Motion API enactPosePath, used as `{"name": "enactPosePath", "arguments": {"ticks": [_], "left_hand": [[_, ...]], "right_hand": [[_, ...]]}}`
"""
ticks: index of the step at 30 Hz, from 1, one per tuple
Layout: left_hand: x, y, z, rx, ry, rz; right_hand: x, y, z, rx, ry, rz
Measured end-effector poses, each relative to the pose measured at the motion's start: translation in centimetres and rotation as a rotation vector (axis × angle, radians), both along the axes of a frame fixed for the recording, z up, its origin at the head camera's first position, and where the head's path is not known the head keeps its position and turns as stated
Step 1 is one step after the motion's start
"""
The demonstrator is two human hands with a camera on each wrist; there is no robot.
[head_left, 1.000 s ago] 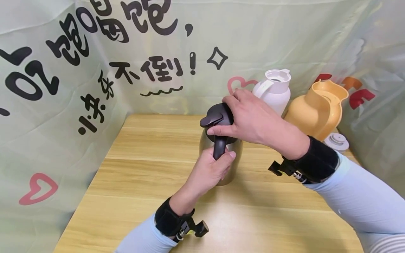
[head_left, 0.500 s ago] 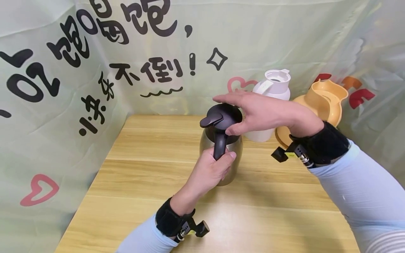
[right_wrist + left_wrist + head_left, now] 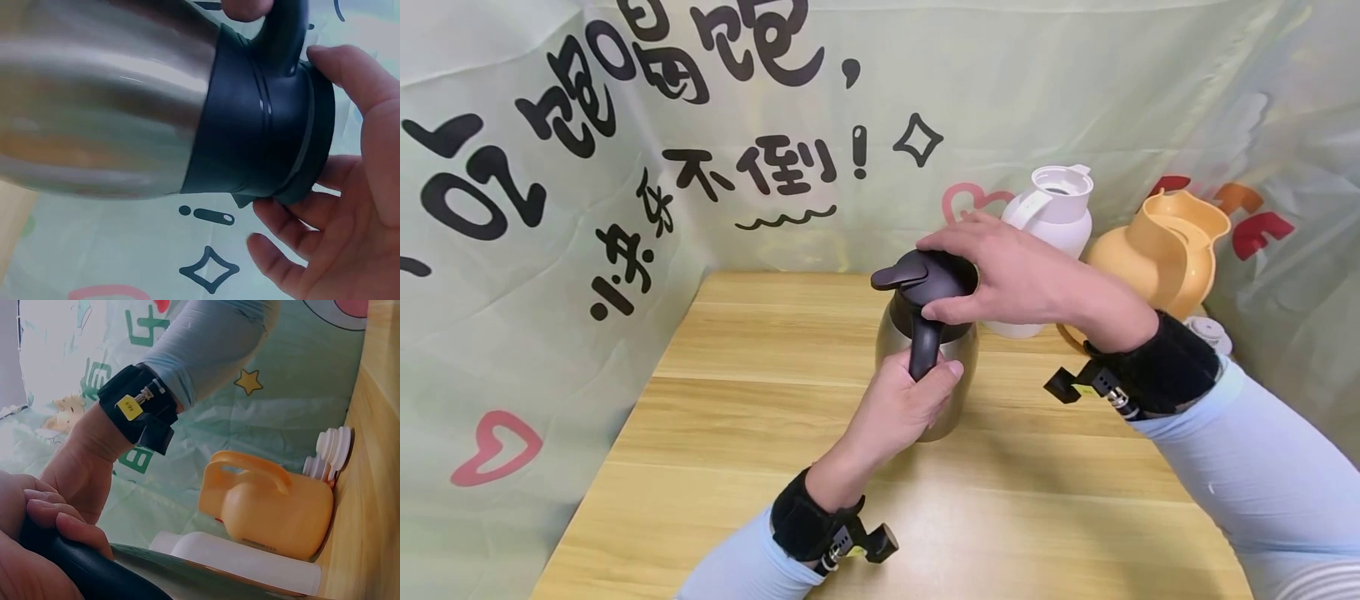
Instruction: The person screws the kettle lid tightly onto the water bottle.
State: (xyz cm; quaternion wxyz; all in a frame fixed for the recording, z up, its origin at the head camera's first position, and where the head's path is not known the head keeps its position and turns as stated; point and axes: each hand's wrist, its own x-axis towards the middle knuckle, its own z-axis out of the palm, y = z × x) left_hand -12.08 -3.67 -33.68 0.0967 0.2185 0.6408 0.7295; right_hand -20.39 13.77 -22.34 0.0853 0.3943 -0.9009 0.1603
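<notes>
The left hand's grip (image 3: 904,402) is clamped round the black handle (image 3: 925,343) of a steel jug (image 3: 960,400), which stands upright on the wooden surface (image 3: 737,417); the right hand's grip (image 3: 1011,271) curves round the black lid (image 3: 942,279), touching opposite sides; behind, to the right, stand a white jug (image 3: 1063,221) and a yellow jug (image 3: 1123,258).
</notes>
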Motion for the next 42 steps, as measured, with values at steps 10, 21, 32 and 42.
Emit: {"name": "enactPosePath", "arguments": {"ticks": [10,21,32,42], "left_hand": [[0.0,0.0,-0.1,-0.014,0.006,0.013],[0.0,-0.1,0.0,-0.024,0.023,0.013],[-0.1,0.1,-0.1,-0.048,0.032,0.036],[-0.1,0.1,-0.1,-0.069,0.034,0.045]], "right_hand": [[1.2,-0.6,-1.0,-0.031,0.124,-0.132],[1.6,-1.3,-1.6,-0.074,0.164,-0.240],[0.3,1.0,-0.3,-0.134,-0.291,0.032],[-0.2,1.2,-1.2,-0.249,-0.327,0.032]]}}
